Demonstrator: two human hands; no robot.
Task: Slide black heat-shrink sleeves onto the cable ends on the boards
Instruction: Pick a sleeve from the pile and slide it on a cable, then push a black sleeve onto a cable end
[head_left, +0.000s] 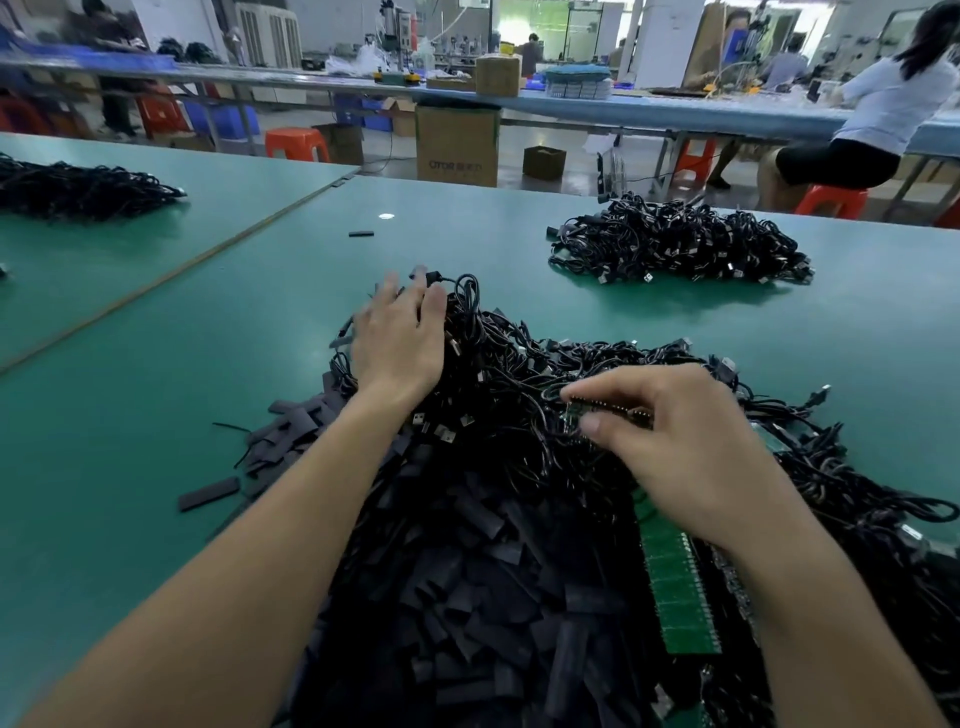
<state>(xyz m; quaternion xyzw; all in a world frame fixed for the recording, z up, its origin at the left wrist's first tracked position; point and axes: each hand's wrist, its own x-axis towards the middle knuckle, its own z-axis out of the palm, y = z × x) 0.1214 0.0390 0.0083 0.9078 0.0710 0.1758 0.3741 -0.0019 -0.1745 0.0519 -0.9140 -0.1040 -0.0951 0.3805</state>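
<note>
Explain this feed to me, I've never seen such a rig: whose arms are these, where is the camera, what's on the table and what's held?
No machine here: a person works with bare hands, and the one picture comes from a camera on their head, looking forward and down. On the green table lies a heap of black cables, with a pile of flat black sleeves nearer the person and a green board strip to the right. A second cable heap lies farther off. The left hand, fingers straight, rests on the cables. The right hand pinches a small board.
</note>
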